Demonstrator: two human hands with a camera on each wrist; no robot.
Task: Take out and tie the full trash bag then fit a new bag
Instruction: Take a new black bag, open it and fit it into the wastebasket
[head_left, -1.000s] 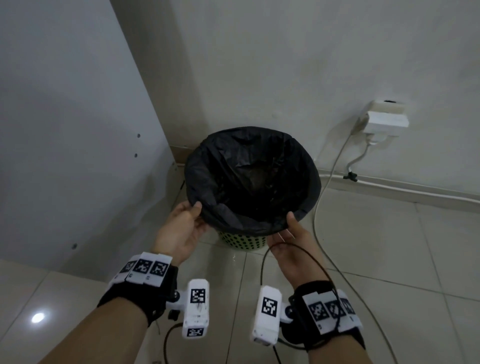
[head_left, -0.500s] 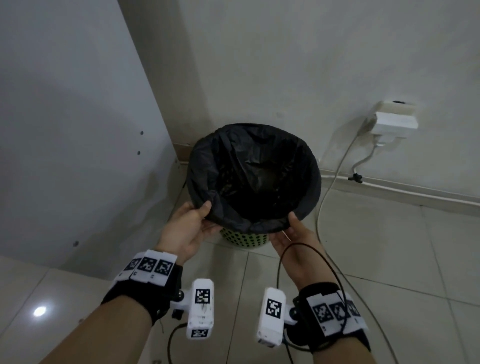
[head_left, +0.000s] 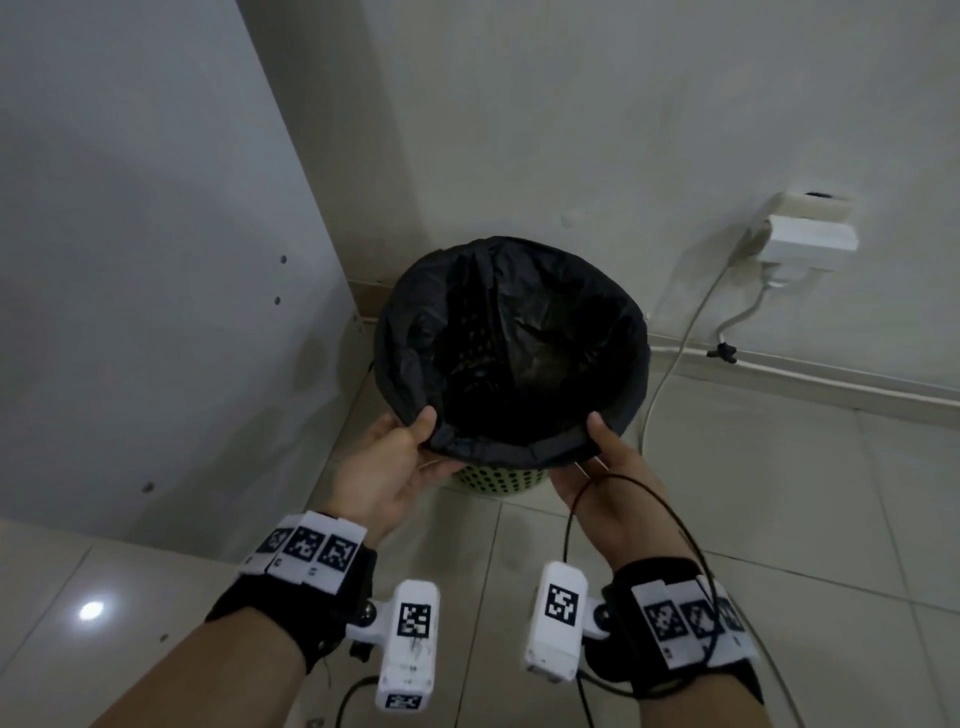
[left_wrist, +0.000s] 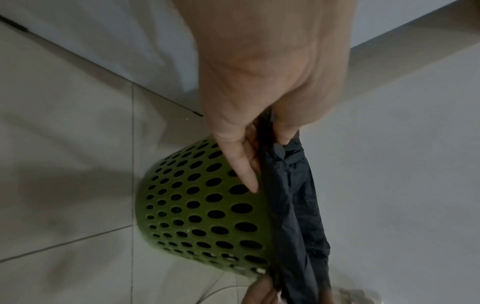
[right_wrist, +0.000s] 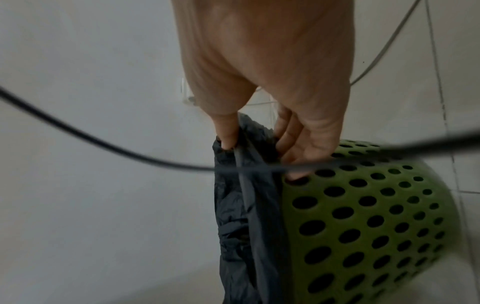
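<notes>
A black trash bag (head_left: 514, 332) lines a green perforated bin (head_left: 498, 475) that stands on the tiled floor in a corner. My left hand (head_left: 410, 441) pinches the bag's near-left rim, thumb inside and fingers under the folded edge. My right hand (head_left: 597, 447) pinches the near-right rim the same way. In the left wrist view the left hand (left_wrist: 262, 131) holds the bag's edge (left_wrist: 293, 197) above the bin wall (left_wrist: 197, 205). The right wrist view shows the right hand (right_wrist: 254, 142) gripping the bag's edge (right_wrist: 241, 205) beside the bin (right_wrist: 363, 216). The bag's inside is dark; its contents cannot be made out.
A grey panel (head_left: 156, 260) stands close on the left of the bin, the wall right behind it. A white adapter (head_left: 810, 241) hangs on the wall at the right, its cable (head_left: 670, 364) trailing down past the bin. A black wrist cable (head_left: 613, 483) loops over my right hand.
Both hands have closed their pinch on the bag's near rim and lifted it off the bin's edge, so the folded-over skirt is shorter and more green wall shows.
</notes>
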